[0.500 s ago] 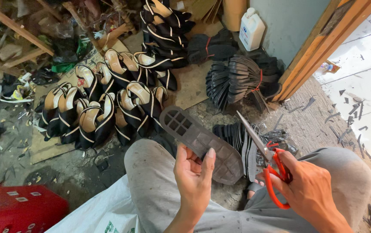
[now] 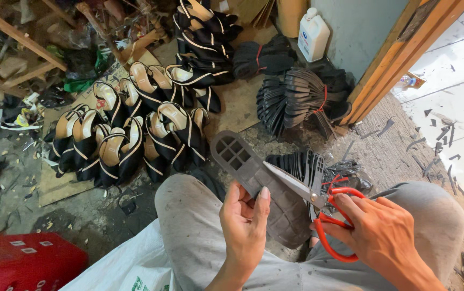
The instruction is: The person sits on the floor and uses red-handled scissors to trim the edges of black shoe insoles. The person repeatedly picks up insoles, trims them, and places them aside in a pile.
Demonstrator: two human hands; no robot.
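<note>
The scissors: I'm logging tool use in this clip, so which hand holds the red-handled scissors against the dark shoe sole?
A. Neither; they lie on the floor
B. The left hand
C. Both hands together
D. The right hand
D: the right hand has its fingers through the red loops of the scissors, blades laid on the dark shoe sole, which the left hand grips.

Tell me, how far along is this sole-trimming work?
Done, by the look of it: finished black-and-tan shoes stand in rows, and black scraps litter the floor. In hand: the left hand holds a dark sole while the right hand brings red scissors to its edge. Left: tied bundles of soles wait behind.
</note>
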